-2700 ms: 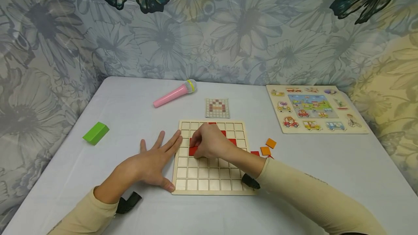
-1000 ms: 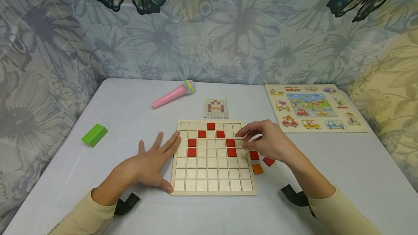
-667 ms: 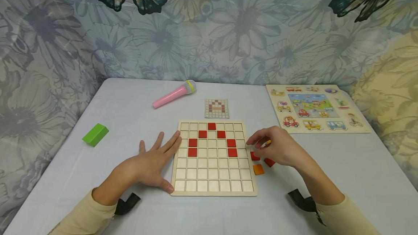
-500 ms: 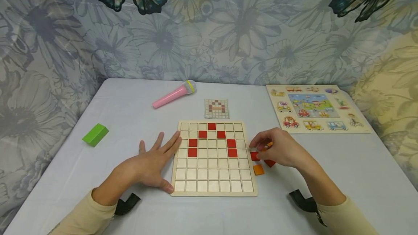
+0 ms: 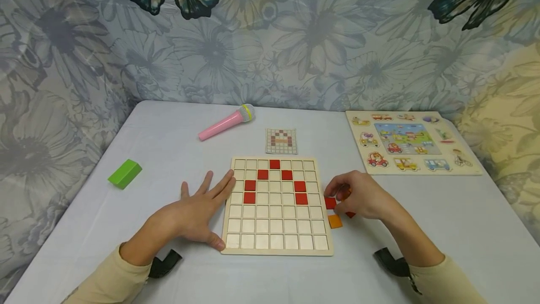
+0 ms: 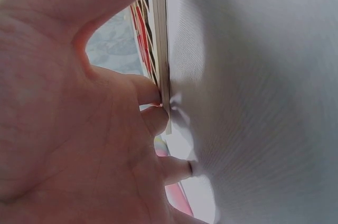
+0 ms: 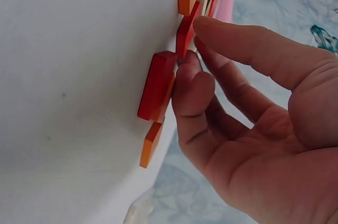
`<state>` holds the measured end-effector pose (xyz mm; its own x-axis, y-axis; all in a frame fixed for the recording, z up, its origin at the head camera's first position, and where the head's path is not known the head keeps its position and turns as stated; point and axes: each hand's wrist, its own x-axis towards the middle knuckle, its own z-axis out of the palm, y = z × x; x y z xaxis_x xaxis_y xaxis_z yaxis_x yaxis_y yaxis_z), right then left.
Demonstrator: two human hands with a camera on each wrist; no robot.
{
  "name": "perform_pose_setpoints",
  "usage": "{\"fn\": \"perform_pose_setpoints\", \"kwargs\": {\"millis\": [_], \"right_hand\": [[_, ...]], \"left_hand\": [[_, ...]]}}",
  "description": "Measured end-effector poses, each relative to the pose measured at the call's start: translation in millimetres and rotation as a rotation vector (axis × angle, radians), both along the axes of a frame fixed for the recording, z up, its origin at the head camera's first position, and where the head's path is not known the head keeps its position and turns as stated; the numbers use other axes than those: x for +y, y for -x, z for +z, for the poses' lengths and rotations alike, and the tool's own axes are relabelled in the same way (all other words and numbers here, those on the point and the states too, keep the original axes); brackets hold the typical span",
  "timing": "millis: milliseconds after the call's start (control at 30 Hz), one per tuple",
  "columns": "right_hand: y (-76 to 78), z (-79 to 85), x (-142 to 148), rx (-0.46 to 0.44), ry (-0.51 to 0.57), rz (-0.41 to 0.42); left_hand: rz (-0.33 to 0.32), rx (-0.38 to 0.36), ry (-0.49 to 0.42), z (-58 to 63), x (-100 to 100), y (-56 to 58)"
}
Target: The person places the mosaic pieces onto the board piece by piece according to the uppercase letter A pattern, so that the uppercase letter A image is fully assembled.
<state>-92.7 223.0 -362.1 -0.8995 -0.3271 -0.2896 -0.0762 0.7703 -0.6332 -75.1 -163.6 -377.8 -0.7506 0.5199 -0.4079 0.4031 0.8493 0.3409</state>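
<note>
My left hand (image 5: pixel 196 215) lies with fingers spread beside the wooden grid board (image 5: pixel 275 225). Its index fingertip and thumb touch the board's left edge, also seen edge-on in the left wrist view. Several red square tiles sit in the board's upper cells, forming a peak shape. Off the board's right edge, my right hand (image 5: pixel 364 198) curls over loose tiles, its thumb and index finger pinching a red tile (image 7: pixel 186 33) by its edges. Close to it lie another red tile (image 7: pixel 156 86) and an orange tile (image 5: pixel 335 221); other orange tiles are partly hidden under the hand.
Behind the board lies a small pattern card (image 5: pixel 281 141). A pink toy microphone (image 5: pixel 223 125) is at the back, a green block (image 5: pixel 124 174) at far left. A picture puzzle board (image 5: pixel 413 144) occupies the back right. Floral cloth hangs behind the table.
My right hand has left the board's left side, where a red tile now shows in its cell, moved right, and lowered onto the loose tiles. The left hand has stayed put.
</note>
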Motion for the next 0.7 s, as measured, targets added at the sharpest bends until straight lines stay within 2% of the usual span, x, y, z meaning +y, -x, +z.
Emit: {"fn": "perform_pose_setpoints", "kwargs": {"millis": [333,700], "right_hand": [[0.7,-4.5,-1.8,0.070,-0.069,-0.001],[-0.1,-5.0,-3.5,0.090,-0.104,-0.008]], "left_hand": [[-0.001,0.003,0.003,-0.4,-0.4,1.1],[0.001,-0.001,0.020,-1.3,0.1,1.7]]}}
